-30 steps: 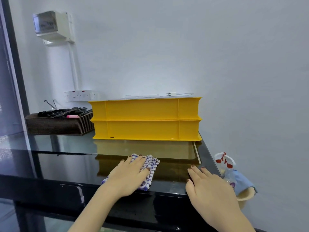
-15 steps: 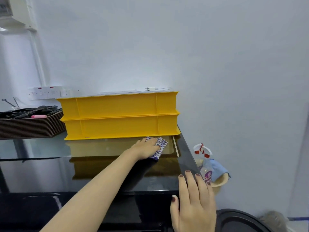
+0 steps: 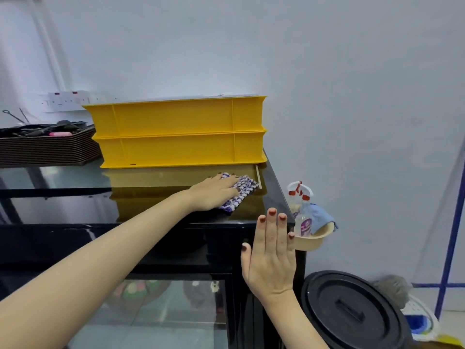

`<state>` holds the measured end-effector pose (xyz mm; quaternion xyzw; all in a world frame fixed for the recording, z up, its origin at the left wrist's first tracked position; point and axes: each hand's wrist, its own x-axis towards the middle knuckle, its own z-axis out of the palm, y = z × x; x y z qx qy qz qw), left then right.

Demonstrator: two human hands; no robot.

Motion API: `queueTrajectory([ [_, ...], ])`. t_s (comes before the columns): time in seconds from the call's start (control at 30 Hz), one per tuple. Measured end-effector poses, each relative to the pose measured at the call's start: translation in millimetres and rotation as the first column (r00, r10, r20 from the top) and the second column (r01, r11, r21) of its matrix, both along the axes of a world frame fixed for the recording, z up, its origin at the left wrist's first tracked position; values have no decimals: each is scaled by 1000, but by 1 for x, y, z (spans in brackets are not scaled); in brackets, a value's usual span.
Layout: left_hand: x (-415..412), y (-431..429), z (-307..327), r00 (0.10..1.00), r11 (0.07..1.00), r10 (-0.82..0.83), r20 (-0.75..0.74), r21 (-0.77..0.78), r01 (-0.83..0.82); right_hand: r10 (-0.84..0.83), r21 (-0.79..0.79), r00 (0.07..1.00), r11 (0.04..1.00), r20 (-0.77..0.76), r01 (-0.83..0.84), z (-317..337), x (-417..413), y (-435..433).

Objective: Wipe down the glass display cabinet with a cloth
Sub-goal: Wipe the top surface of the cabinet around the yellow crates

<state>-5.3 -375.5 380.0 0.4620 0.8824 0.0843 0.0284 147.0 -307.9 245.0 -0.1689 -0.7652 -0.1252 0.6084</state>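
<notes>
**Glass display cabinet: cloth pressed flat at the right rear of its top**

Two yellow crates are stacked at the back of the top of the glass display cabinet; their contents are hidden by their walls. To their left, a stack of brown trays is loaded with dark utensils and one pink item, and is cut off by the frame edge. Beside the cabinet's right end, a beige bowl is seen holding a spray bottle and a blue rag; what supports the bowl is hidden. A black lidded bin stands below it. Shapes behind the front glass are too blurred to be identified. The checked cloth is pinned to the top just in front of the crates by the left hand, which is laid flat with fingers extended. The right hand is held flat, fingers straight and together, before the cabinet's front right corner; contact cannot be told.
</notes>
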Motion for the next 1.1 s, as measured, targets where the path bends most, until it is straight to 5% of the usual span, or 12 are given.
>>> queueTrajectory([
  [0.4, -19, 99, 15, 997, 999, 41, 73, 7, -42, 36, 47, 999, 998, 25, -37, -28, -3, 4],
  [0.67, 39, 44, 2, 939, 939, -342, 43, 56, 340, 34, 72, 999, 997, -9, -33, -28, -3, 5],
  [0.97, -50, 48, 13, 993, 994, 112, -24, -2, -112, 2, 73, 999, 997, -39, 1, -35, -8, 3],
  [1.1, -37, 80, 11, 997, 997, 74, -26, 2, -74, 12, 69, 999, 998, -39, -9, -35, -7, 3],
])
